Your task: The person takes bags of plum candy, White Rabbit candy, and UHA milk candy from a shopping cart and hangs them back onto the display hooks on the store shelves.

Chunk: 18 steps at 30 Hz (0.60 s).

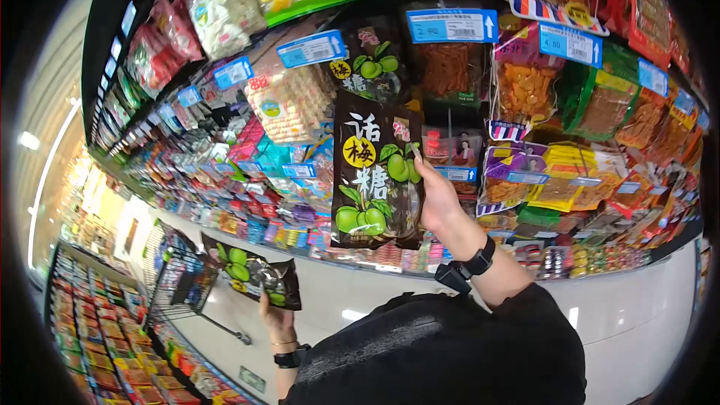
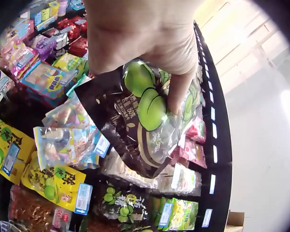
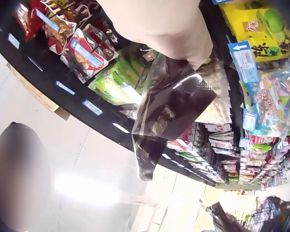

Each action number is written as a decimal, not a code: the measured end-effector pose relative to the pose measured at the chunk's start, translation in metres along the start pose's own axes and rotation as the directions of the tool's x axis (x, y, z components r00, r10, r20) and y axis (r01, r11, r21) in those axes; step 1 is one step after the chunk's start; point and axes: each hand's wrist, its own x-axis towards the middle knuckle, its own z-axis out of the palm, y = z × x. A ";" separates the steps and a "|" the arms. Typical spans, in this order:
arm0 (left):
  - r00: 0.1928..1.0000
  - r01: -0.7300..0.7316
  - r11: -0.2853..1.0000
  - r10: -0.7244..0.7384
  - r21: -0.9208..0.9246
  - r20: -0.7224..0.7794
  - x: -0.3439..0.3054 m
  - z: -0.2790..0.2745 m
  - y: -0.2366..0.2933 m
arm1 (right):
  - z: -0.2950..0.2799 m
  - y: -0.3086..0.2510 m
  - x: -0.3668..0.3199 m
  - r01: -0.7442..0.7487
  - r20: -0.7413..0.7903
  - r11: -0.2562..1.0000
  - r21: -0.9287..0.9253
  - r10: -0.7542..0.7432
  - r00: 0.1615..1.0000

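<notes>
Black packets (image 1: 367, 180) were gripped, one apiece, by both hands (image 1: 442, 202); their glossy wrapping risked slipping if either grip loosened

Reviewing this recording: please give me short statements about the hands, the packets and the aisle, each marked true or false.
1. The right hand grips a dark packet. True.
2. The left hand is empty. False: it holds another dark packet.
3. A shopping cart stands at the right of the head view. False: it is on the left.
4. The two held packets touch. False: they are apart.
5. Blue-and-white price tags show. True.
</notes>
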 end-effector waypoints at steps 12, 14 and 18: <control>0.985 0.138 0.982 -0.123 0.130 -0.120 0.015 0.089 -0.032 | 0.024 -0.053 0.061 0.703 0.515 0.042 -0.710 -0.650 0.559; 0.988 0.093 0.981 -0.070 0.170 -0.136 0.013 0.097 -0.034 | 0.027 -0.057 0.071 0.703 0.532 0.043 -0.709 -0.621 0.575; 0.991 0.079 0.981 -0.058 0.178 -0.120 0.006 0.111 -0.038 | 0.043 -0.061 0.088 0.758 0.572 0.065 -0.649 -0.616 0.542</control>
